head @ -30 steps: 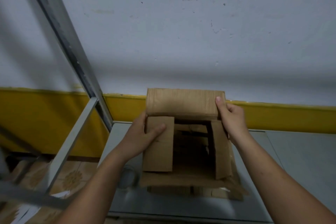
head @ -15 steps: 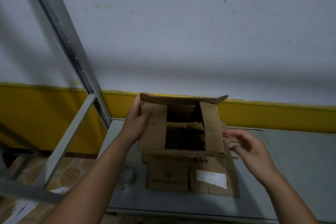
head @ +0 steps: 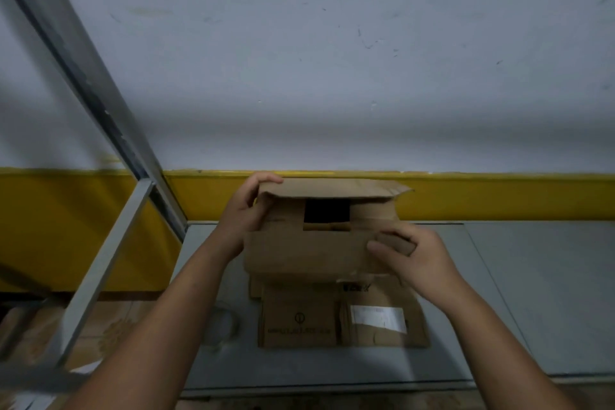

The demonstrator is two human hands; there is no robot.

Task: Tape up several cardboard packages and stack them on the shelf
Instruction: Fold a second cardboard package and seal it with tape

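Head view: we hold a cardboard box (head: 299,253) at frame centre.
Our left hand (head: 244,213) grips its upper-left corner; our right hand (head: 421,258) pinches its lower-right edge.

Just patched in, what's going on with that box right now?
A person is folding shut a cardboard box over a grey table. The left hand grips the far flap at its left corner, and the right hand pinches the near flap. A dark gap shows between the flaps, so the top is not closed yet, and I see no tape on it. Flattened cardboard lies on the table beneath it.
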